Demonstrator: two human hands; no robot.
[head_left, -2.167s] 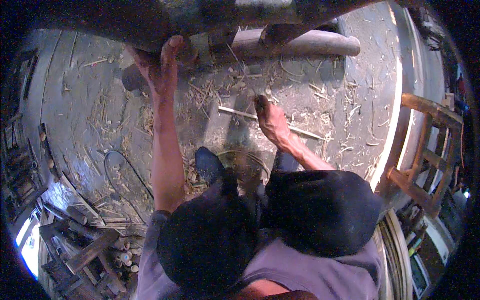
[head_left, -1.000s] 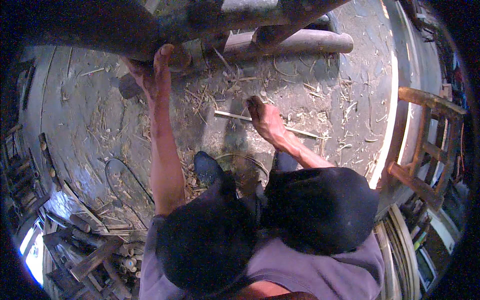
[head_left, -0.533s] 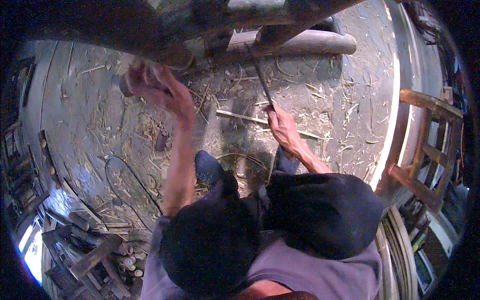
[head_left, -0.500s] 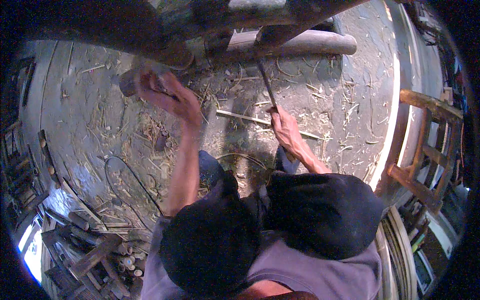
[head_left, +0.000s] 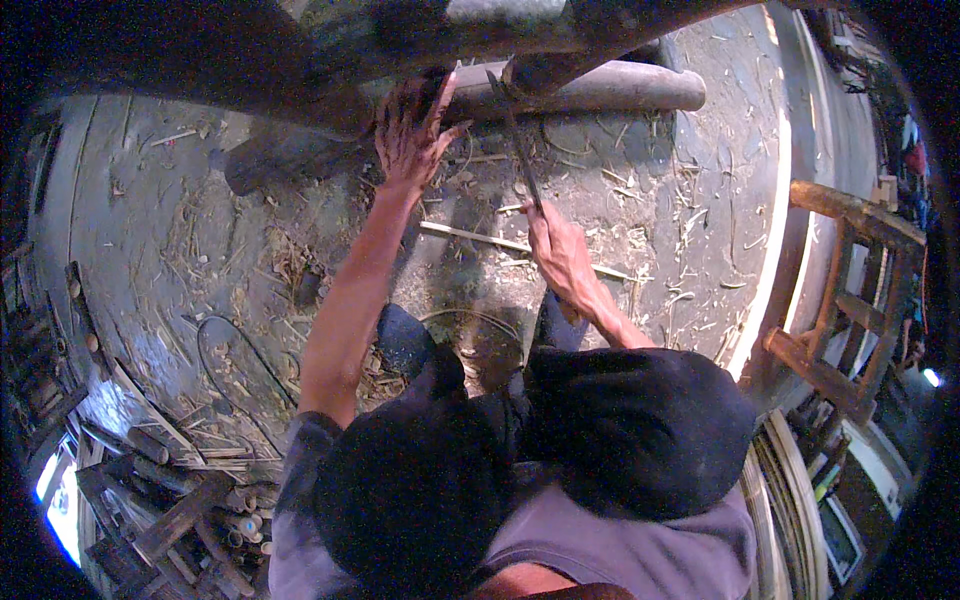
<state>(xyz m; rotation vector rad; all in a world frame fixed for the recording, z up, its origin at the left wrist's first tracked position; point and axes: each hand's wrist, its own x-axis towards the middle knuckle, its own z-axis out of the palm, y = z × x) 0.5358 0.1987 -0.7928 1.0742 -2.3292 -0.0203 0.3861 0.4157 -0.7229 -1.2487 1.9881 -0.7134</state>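
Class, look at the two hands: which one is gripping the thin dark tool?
The right hand: it is closed around the near end of the thin dark tool. The left hand is spread open near the round log.

Log (head_left: 630, 88): across the far floor (head_left: 190, 230), partly under the timber (head_left: 430, 38)
Left hand (head_left: 408, 140): at the log's near side, left of the long tool (head_left: 524, 150)
Right hand (head_left: 562, 250): around the long tool's near end, the far end over the log
Stick (head_left: 465, 234): on the floor, passing beneath the right hand
Cord loop (head_left: 202, 345): left of the left forearm (head_left: 345, 300)
Wood pile (head_left: 185, 515): near left
Wooden frame (head_left: 860, 217): far right
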